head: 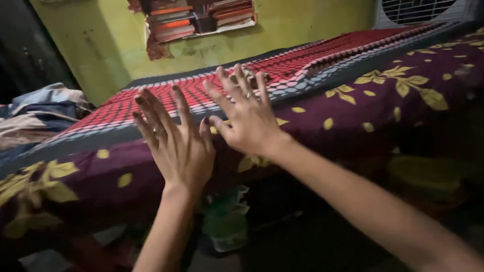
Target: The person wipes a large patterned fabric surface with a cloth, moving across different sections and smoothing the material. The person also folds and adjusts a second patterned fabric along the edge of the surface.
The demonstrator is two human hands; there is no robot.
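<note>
A mat [312, 60] lay on the sheet [393, 106] along the bed's far side. Both hands rested at the bed's near edge, the left hand [176, 143] left of the right hand [247, 118]. Clothes [40, 111] lay beyond the bed's left end; a shelf [196, 20] stood behind.

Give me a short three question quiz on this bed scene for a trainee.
1. True or false: both hands are spread flat with nothing held.
2. Which cloth do the right hand fingers reach? A) red patterned blanket B) purple leaf-print sheet
3. What sits in the wall niche above the bed?

Key
1. True; the left hand is open too.
2. A.
3. A stack of books.
</note>
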